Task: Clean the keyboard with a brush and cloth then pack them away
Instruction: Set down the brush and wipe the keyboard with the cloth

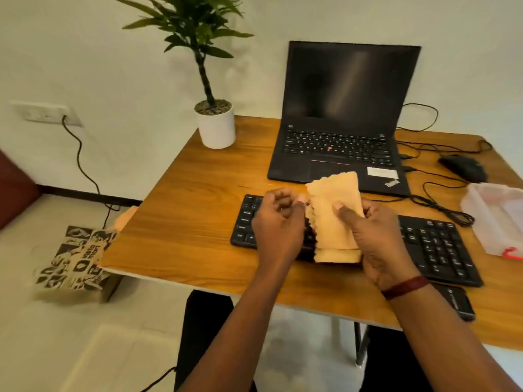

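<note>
Left hand [278, 222], right hand [376, 236] hold cloth [331, 216]; plastic bag [495, 216] perhaps holds something red.

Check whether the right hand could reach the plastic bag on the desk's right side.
Probably yes. Only the keyboard and a loose cable lie between the right hand and the plastic bag, nothing tall. But it grips the cloth, so it isn't free.

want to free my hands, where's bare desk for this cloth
Widest bare desk for the cloth lies left of the keyboard, from the pot to the near edge. A narrow strip runs before the keyboard. The right side is crowded: mouse, cables, bag.
</note>
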